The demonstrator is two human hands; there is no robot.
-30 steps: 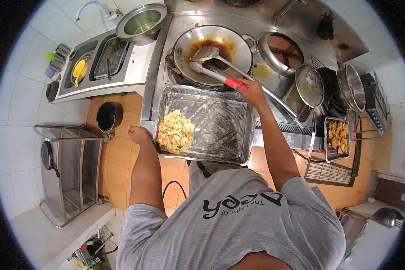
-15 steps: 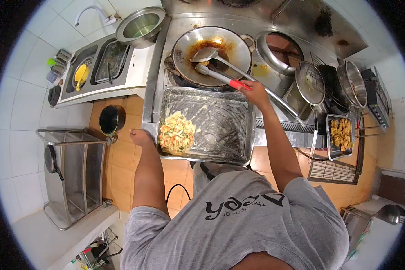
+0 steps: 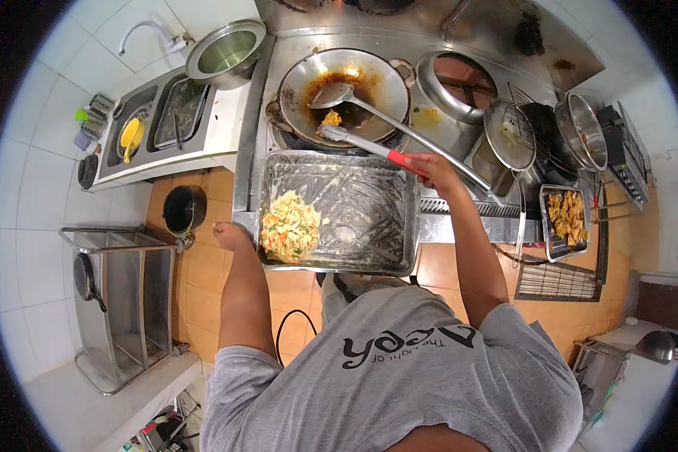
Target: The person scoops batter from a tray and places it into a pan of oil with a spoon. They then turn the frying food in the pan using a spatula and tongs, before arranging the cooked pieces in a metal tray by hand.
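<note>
My right hand (image 3: 434,172) is closed round the red grip of metal tongs (image 3: 358,141). The tongs' tips are over the near side of the wok (image 3: 294,84), by a small golden piece of food (image 3: 331,118); I cannot tell if they touch it. A long-handled spatula (image 3: 399,119) lies across the wok, its blade inside and its handle running to the right. Below the wok stands a metal tray (image 3: 369,218) smeared with batter, with a heap of battered chopped vegetables (image 3: 290,226) at its left. My left hand (image 3: 232,235) is curled beside the tray's left side, holding nothing visible.
A pan of browned fried pieces (image 3: 569,216) sits at the right. Behind it are a round strainer (image 3: 509,135) and a metal bowl (image 3: 582,134). The sink (image 3: 137,102) and a large pot (image 3: 230,56) are at the upper left. A black bucket (image 3: 184,211) stands on the floor.
The tongs have drawn back toward me and slightly left, and a golden piece now shows beyond their tips. My right hand has come lower. The view has shifted slightly.
</note>
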